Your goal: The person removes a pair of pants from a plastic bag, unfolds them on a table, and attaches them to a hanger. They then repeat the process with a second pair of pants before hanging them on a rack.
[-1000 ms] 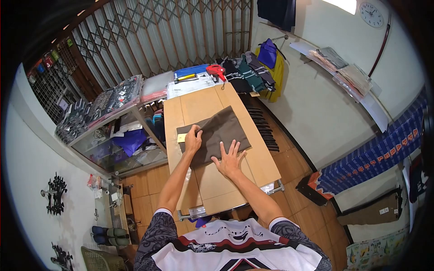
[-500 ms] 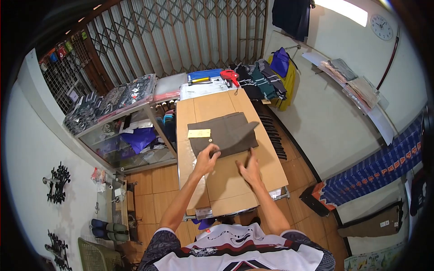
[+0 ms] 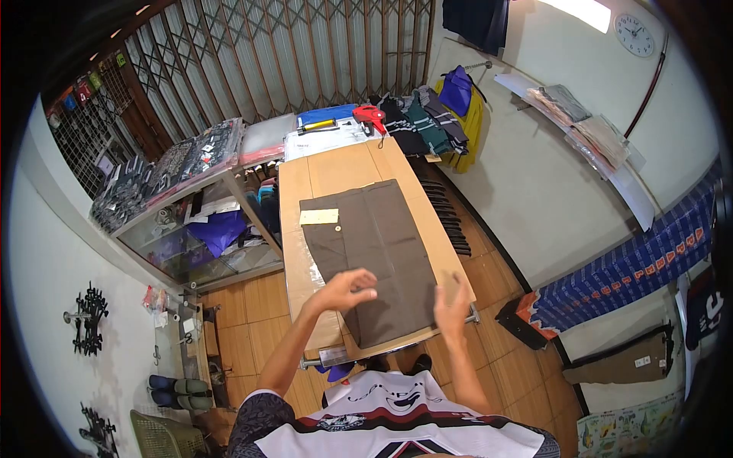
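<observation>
A pair of dark brown trousers (image 3: pixel 382 244) lies folded lengthwise on the cardboard-topped table (image 3: pixel 336 164), reaching almost to its near edge. A pale yellow paper tag (image 3: pixel 319 217) sits near the waist end, with a light button (image 3: pixel 338 228) just below it. Over the left side of the trousers hovers my left hand (image 3: pixel 347 290), fingers loosely curved and apart, holding nothing. My right hand (image 3: pixel 452 305) is raised at the right edge of the cloth, somewhat blurred, its fingers apart with nothing in them.
Beyond the cardboard are a red tape dispenser (image 3: pixel 370 117), a yellow-and-black tool (image 3: pixel 317 125) and papers. A glass cabinet (image 3: pixel 202 229) with packed clothes stands left. Folded garments (image 3: pixel 427 126) lie at the back right, and black hangers (image 3: pixel 445 217) line the table's right side.
The lower part of the trousers, folded up before, now lies spread toward me. Both hands have let go of the cloth and lifted. The camera view has shifted slightly.
</observation>
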Available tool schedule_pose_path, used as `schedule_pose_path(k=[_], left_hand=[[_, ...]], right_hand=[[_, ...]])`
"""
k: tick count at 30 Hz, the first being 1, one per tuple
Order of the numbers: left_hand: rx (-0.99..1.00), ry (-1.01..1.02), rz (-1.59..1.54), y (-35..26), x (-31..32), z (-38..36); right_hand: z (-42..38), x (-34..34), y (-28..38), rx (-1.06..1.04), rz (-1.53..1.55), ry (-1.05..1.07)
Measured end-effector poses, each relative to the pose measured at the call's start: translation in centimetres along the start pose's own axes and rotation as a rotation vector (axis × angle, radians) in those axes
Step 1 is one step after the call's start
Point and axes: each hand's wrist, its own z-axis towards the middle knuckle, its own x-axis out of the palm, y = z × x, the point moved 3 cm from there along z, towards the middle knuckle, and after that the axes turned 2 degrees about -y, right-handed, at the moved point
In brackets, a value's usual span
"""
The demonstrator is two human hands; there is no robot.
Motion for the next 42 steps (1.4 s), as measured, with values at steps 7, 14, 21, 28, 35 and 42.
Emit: schedule_pose_path(k=[7, 14, 21, 28, 35, 42], left_hand=[[-0.002, -0.366, 0.109, 5.9, -5.4, 10.8], [-0.311, -0.651, 0.407, 12.7, -11.6, 20.1], [-0.681, -0.631, 0.333, 13.9, -14.0, 23.3], [-0.464, -0.721, 0.276, 17.0, -13.6, 24.5], [-0.409, -0.657, 0.379, 15.0, -12.0, 23.2], [-0.259, -0.814, 0.088, 12.8, -11.5, 22.8]], right_hand=[[-6.1, 7.2, 3.8, -0.231, -0.507, 0.485], [-6.6, 8.1, 2.9, -0.285, -0.573, 0.488], [-6.3, 8.1, 3.1, -0.275, -0.552, 0.451], [-6.6, 8.1, 3.1, -0.258, -0.555, 0.457], [-7.1, 8.0, 3.0, -0.272, -0.529, 0.456], [-7.2, 7.8, 2.3, -0.314, -0.514, 0.437]])
